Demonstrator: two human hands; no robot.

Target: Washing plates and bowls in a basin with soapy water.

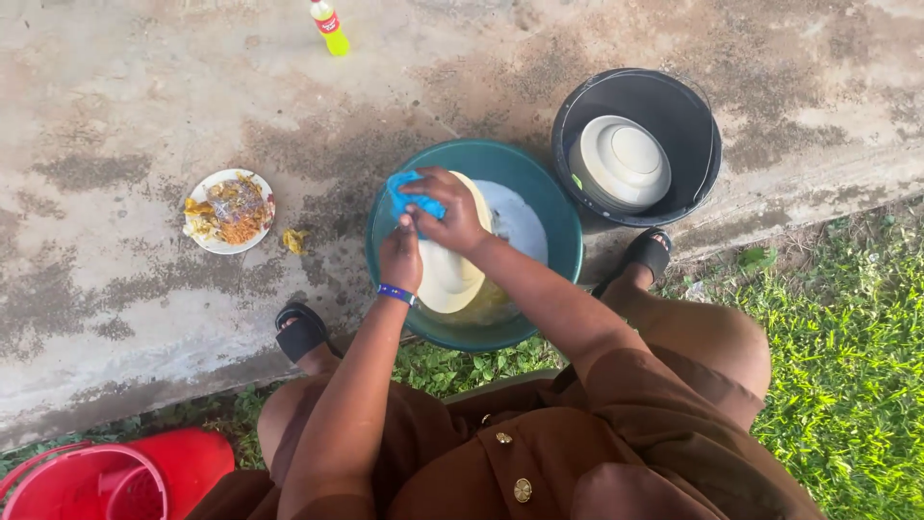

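Observation:
A cream plate (450, 274) is tilted over the soapy water in a green basin (549, 197). My left hand (400, 256) grips the plate's left edge; a blue band is on that wrist. My right hand (449, 214) presses a blue sponge (408, 196) against the plate's upper rim. Both arms reach down from my brown garment over the basin.
A black bucket (688, 120) at the right holds stacked white dishes (621, 162). A white plate of food scraps (229, 212) lies on the concrete at left, a yellow bottle (329, 26) at the top. A red bucket (96, 477) stands bottom left. Grass runs along the right.

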